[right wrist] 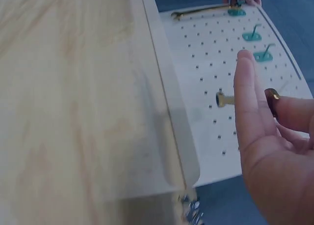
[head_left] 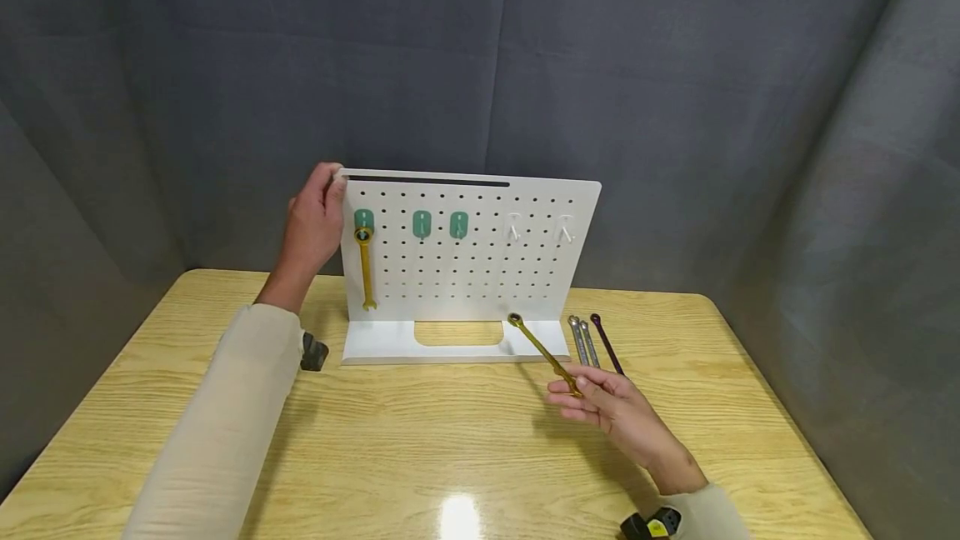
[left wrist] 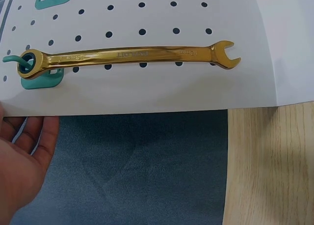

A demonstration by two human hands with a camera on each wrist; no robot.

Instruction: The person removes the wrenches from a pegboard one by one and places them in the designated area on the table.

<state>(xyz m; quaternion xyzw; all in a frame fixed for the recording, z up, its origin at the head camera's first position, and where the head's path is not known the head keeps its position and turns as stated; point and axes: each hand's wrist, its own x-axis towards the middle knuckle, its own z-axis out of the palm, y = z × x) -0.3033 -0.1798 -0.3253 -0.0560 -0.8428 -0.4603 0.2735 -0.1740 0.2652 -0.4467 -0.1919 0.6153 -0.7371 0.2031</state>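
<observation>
A white pegboard (head_left: pixel 457 261) stands on a table, tilted back on its foot. My left hand (head_left: pixel 313 219) grips its upper left corner, thumb at the front edge and fingers behind the panel in the left wrist view. Close by, a gold combination wrench (left wrist: pixel 132 55) hangs by its ring end from a green hook (left wrist: pixel 44 80), open end down. My right hand (head_left: pixel 618 415) pinches a second gold combination wrench (head_left: pixel 542 348) near one end between thumb and fingers. That wrench's ring end points up toward the board's lower right, above the foot. Fingers hide part of it in the right wrist view.
Two more green hooks (head_left: pixel 422 225) and two white hooks (head_left: pixel 513 227) sit bare along the board's upper part. Right of the foot lie two silver wrenches (head_left: pixel 578 340) and a dark purple wrench (head_left: pixel 606 344). Grey curtains (head_left: pixel 480 65) hang behind the table (head_left: pixel 420 440).
</observation>
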